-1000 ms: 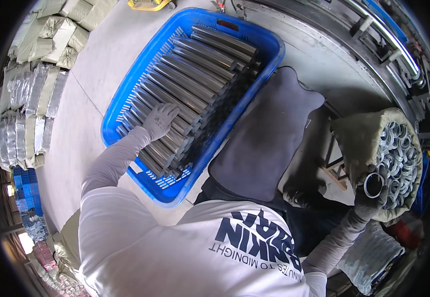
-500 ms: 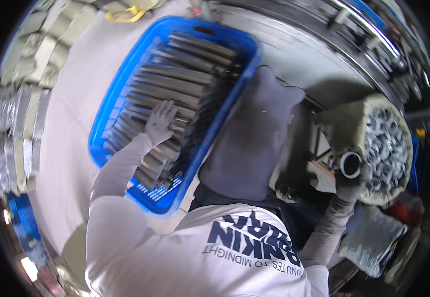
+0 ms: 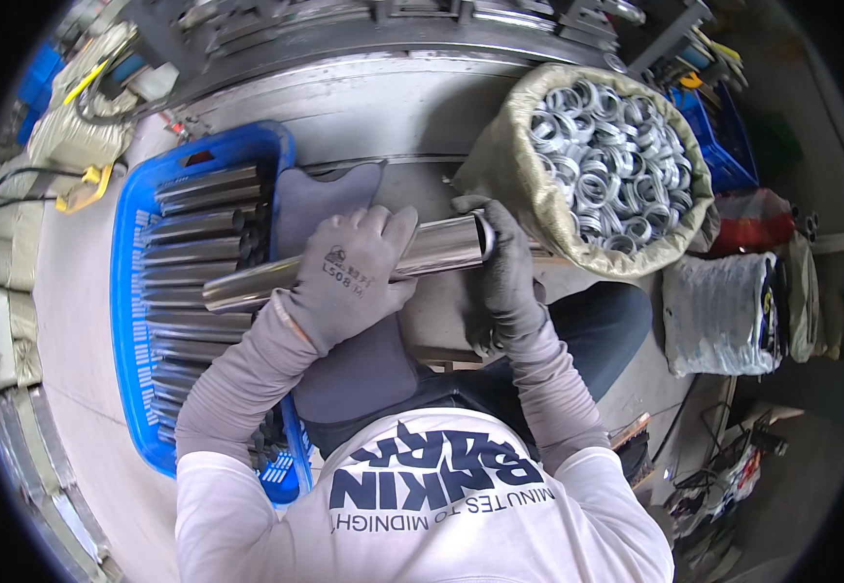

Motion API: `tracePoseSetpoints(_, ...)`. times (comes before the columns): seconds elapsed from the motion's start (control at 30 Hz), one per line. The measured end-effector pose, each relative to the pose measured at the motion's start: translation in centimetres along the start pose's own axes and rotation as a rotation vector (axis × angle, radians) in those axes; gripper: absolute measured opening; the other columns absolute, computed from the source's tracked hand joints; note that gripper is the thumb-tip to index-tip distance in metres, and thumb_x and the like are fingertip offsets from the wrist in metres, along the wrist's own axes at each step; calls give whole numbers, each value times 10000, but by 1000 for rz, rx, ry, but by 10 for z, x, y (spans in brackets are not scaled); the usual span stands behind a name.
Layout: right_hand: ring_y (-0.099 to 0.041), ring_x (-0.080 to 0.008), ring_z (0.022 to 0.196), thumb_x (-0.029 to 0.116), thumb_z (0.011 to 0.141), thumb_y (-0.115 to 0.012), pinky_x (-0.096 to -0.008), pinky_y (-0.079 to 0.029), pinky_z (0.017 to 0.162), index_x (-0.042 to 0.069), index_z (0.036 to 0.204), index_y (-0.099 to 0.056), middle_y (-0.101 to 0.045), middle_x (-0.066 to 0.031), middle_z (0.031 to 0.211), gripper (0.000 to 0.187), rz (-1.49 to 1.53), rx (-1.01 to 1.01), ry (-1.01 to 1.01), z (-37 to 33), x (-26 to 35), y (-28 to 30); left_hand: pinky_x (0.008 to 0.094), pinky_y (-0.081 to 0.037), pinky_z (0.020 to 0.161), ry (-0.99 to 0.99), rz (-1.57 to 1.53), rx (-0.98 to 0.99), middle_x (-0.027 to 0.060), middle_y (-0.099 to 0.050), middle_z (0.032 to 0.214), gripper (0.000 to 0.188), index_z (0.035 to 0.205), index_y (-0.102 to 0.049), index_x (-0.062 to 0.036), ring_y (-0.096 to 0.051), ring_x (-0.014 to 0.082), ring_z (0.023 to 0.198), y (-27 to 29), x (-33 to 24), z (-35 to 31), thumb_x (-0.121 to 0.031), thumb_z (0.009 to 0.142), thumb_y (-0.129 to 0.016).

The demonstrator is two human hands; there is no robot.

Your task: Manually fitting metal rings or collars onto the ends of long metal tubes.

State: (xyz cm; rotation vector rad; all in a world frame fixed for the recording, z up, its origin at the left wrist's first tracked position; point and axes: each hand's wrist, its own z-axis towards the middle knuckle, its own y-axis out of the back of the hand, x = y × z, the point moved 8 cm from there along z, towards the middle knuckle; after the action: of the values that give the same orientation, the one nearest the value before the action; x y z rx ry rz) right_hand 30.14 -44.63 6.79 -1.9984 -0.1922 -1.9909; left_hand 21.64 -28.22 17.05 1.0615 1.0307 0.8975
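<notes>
A shiny metal tube (image 3: pixel 441 245) lies across in front of me, tilted up slightly to the right. My left hand (image 3: pixel 352 267), in a grey work glove, is wrapped over its middle from above. At its right end my right hand (image 3: pixel 509 267), gloved too, is closed around a metal ring (image 3: pixel 486 236) that sits against the tube's mouth. I cannot tell whether the ring is around the tube or only touching it. Many similar tubes (image 3: pixel 198 251) are stacked in a blue plastic basket (image 3: pixel 130 389) on my left.
A woven sack (image 3: pixel 499 136) full of metal rings (image 3: pixel 616 165) stands at the far right. Between basket and sack is a grey padded surface (image 3: pixel 354 379). Machinery (image 3: pixel 393 39) runs along the back. A bundle in clear wrap (image 3: pixel 718 311) sits on the right.
My left hand has lifted from the tubes in the basket and now holds one in front of me. My right hand has brought a ring from beside the sack to its end. The view has turned.
</notes>
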Motion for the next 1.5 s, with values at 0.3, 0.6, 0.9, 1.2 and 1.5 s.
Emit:
tracePoseSetpoints(0.3, -730, -314, 972, 139, 1001, -545, -394, -547, 925, -16, 1080, -714, -743, -174, 1052, 243, -512, -47, 570, -8, 49, 5, 444, -532, 830, -20, 84, 77, 116, -642, 960, 538, 1161, -595, -68, -678, 306, 928, -35, -13, 24, -325, 754, -835)
tracePoseSetpoints(0.6, -719, -258, 969, 225, 1107, -508, -346, -550, 893, -66, 1134, -708, -744, -171, 1056, 355, -278, -119, 350, -10, 26, 7, 368, -515, 778, -89, 188, 37, 48, -615, 923, 539, 1119, -587, -96, -667, 213, 872, -38, -21, 29, -413, 766, -845)
tracePoseSetpoints(0.9, -628, -117, 875, 200, 1054, -623, -289, -512, 785, -31, 1118, -719, -719, -61, 954, 258, -22, -217, 191, 0, 4, 22, 428, -532, 813, -207, 103, -93, 91, -654, 987, 527, 1204, -644, -65, -677, 278, 906, -17, -43, 34, -285, 774, -854)
tracePoseSetpoints(1.2, -694, -185, 950, 54, 1020, -580, -340, -560, 872, -28, 1215, -697, -728, -81, 1035, 242, -582, -249, 390, 3, 74, 77, 401, -495, 1097, 159, -1474, -482, 133, -652, 1319, 549, 1424, -568, 7, -622, 239, 1230, 7, 16, -7, -346, 1025, -699)
tracePoseSetpoints(1.5, -614, -401, 1289, 151, 855, -760, -482, -507, 1097, 101, 1398, -643, -657, -161, 1414, 557, -1413, -142, 240, 71, 59, 175, 418, -608, 854, 335, -1017, -520, 183, -718, 1267, 448, 1393, -621, -32, -726, 292, 1070, 102, 38, 25, -178, 978, -702)
